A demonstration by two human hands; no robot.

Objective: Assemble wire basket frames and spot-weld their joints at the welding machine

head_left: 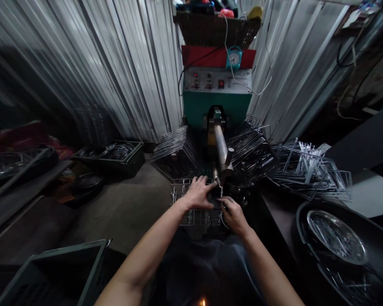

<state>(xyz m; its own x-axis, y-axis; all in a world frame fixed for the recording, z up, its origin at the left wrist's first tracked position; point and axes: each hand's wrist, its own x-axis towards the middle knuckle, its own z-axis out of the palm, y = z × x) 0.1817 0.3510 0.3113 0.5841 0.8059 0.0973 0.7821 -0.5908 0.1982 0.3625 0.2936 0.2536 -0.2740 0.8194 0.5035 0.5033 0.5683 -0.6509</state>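
A wire rack (189, 216) of thin metal rods is held in front of the welding machine (217, 110), just below its electrode tip (215, 175). My left hand (197, 194) lies over the rack's top, thumb apart from the fingers, and grips its wires. Along the right edge of the rack, my right hand (232, 213) has its fingers closed on the wire. A dark piece between my hands is too dim to make out. The machine's thick metal arm (221, 146) reaches toward me above the rack.
Stacked wire frames stand left (175, 153) and right (252, 153) of the machine. More wire frames (309, 170) lie at right, above a black tub (301, 225) with a metal bowl (336, 236). A green crate (98, 255) stands lower left. A small orange glow (203, 302) shows near my lap.
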